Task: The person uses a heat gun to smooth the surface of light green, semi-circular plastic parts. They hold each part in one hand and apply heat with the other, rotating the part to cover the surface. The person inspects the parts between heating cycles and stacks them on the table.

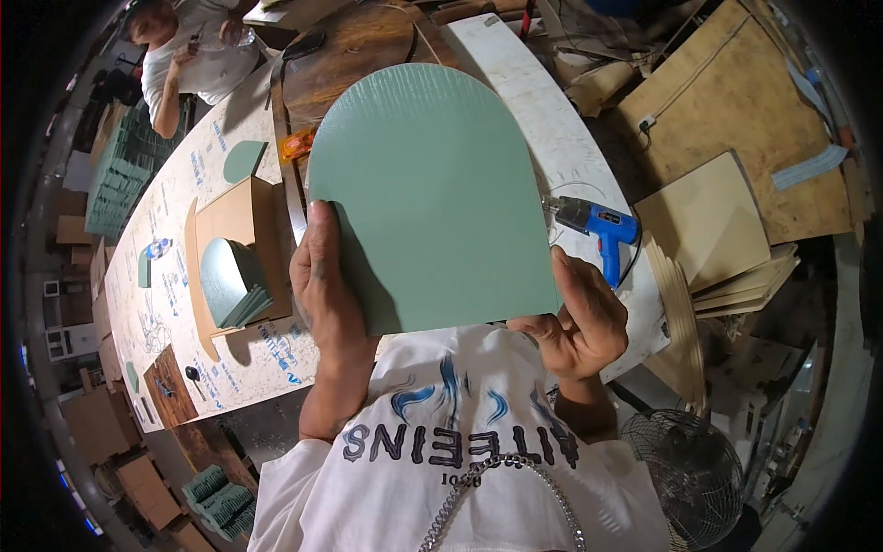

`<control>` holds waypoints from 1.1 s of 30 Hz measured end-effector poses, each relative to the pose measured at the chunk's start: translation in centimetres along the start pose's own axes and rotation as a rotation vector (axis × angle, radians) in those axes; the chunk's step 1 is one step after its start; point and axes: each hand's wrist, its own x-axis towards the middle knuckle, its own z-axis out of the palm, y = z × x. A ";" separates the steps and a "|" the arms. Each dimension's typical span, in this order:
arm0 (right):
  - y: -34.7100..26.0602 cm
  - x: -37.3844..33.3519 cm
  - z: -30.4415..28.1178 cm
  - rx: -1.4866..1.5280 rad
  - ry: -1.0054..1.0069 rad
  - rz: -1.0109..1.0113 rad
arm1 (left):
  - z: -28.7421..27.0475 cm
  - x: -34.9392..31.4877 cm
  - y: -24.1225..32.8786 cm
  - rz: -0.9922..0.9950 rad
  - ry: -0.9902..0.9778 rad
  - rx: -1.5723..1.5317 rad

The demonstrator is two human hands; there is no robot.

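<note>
Between my two hands I hold up a flat green panel (432,193) with a rounded top and a straight lower edge. My left hand (326,276) grips its left side, thumb on the face. The lower right corner is gripped by my right hand (579,322), its thumb along the edge. To the left on the table, an open cardboard box (262,216) holds a stack of similar green panels (225,281). A smaller green piece (243,162) lies just beyond the box. Right of the panel is a blue heat gun (602,230) on the white surface.
A wooden tabletop (354,51) and an orange item (297,144) lie beyond the panel. Pale boards (708,221) lean at the right, above a black fan (685,474). Across the table at far left, another person (198,55) stands near stacked green panels (129,175).
</note>
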 end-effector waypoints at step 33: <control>0.4 -1.6 3.1 0.407 0.138 0.508 | -1.4 1.4 -3.1 -0.245 -0.194 -0.383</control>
